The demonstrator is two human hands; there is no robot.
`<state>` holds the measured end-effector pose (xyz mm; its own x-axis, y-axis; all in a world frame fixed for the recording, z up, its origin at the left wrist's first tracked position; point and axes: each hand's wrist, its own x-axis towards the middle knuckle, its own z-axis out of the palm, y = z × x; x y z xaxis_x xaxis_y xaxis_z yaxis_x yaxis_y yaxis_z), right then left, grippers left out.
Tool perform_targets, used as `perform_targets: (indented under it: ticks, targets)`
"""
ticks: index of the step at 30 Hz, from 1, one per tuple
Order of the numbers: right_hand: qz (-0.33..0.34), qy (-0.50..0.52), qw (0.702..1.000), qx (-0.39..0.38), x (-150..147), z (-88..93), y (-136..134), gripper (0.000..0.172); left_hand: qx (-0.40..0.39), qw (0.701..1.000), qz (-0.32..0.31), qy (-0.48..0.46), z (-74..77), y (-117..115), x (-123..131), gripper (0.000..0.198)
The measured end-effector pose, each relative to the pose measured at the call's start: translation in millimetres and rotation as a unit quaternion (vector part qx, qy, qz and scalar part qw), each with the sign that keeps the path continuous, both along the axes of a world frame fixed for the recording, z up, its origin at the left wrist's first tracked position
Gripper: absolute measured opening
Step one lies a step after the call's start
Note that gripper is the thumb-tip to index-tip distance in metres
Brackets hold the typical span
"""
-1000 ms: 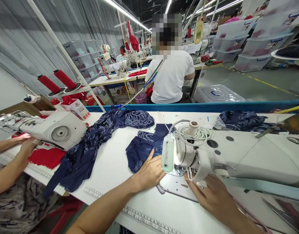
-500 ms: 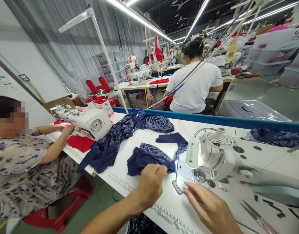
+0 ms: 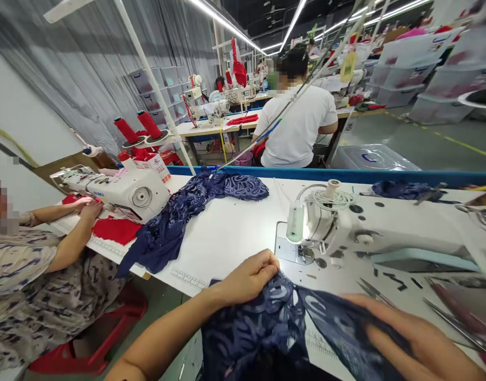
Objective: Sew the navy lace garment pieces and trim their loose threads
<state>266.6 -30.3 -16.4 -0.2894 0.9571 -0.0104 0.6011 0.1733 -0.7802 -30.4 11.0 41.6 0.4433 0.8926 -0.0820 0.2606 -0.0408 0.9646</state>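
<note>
My left hand (image 3: 253, 278) is closed in a pinch on the gathered top of a navy lace fabric piece (image 3: 262, 323), which hangs over the table's front edge. At the lower right my right hand (image 3: 413, 333), partly blurred, has its fingers wrapped round another stretch of the same lace, pulled out to the right. The two parts meet in a narrow point between the hands. Beyond them is the white sewing machine (image 3: 330, 222), its needle plate (image 3: 286, 251) bare. A navy pile of lace and plain cloth (image 3: 179, 217) lies at the table's left.
Scissors (image 3: 375, 291) and metal tweezers (image 3: 452, 317) lie at the right, near small dark scraps (image 3: 399, 280). More navy lace (image 3: 401, 189) sits behind the machine. A co-worker at the left handles red cloth (image 3: 116, 230) at another machine (image 3: 127, 190). Another person in a white shirt (image 3: 294, 127) sits ahead.
The navy piece has come off the table beside the needle toward my body, now in both hands. My right hand has moved right with one end. The view has turned right.
</note>
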Motion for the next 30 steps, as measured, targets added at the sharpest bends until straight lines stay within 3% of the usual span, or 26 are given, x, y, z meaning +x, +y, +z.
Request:
perform_targets:
  ticks: [3, 6, 8, 12, 14, 18, 21, 25, 30]
  targets:
    - [0.070, -0.046, 0.991, -0.103, 1.9, 7.1, 17.0, 0.062, -0.013, 1.000, 0.002, -0.004, -38.2, 7.0, 18.7, 0.018]
    - [0.074, 0.011, 0.988, -0.138, -23.8, 8.6, 29.0, 0.073, -0.009, 1.000, -0.014, -0.022, -50.8, 8.1, 25.6, 0.021]
    - [0.085, 0.061, 0.985, -0.134, -43.5, 9.2, 35.6, 0.074, -0.004, 0.999, -0.022, -0.031, -47.5, 7.0, 23.5, 0.022]
    - [0.116, 0.111, 0.977, -0.140, -67.8, 12.8, 45.6, 0.044, -0.006, 0.999, -0.008, -0.036, -38.0, 2.3, 15.0, 0.028]
    - [0.114, 0.130, 0.973, -0.152, -72.0, 13.9, 47.8, 0.037, -0.017, 0.999, 0.007, -0.039, -38.2, 0.2, 12.1, 0.028]
    - [0.085, 0.178, 0.963, -0.184, -72.7, 11.2, 46.6, 0.034, -0.036, 0.998, 0.046, -0.007, -42.7, -0.8, 12.4, 0.023]
    - [0.060, 0.164, 0.965, -0.197, -69.7, 9.0, 43.7, 0.040, -0.008, 0.997, 0.069, 0.023, -41.6, 0.6, 17.1, 0.014]
    - [0.067, 0.152, 0.965, -0.200, -65.4, 12.6, 41.4, 0.041, -0.015, 0.999, 0.045, 0.014, -36.0, 1.8, 24.3, 0.010]
    - [0.049, 0.145, 0.975, -0.163, -66.7, 13.0, 42.0, 0.028, -0.053, 0.998, 0.042, 0.018, -36.3, 1.6, 27.3, 0.019]
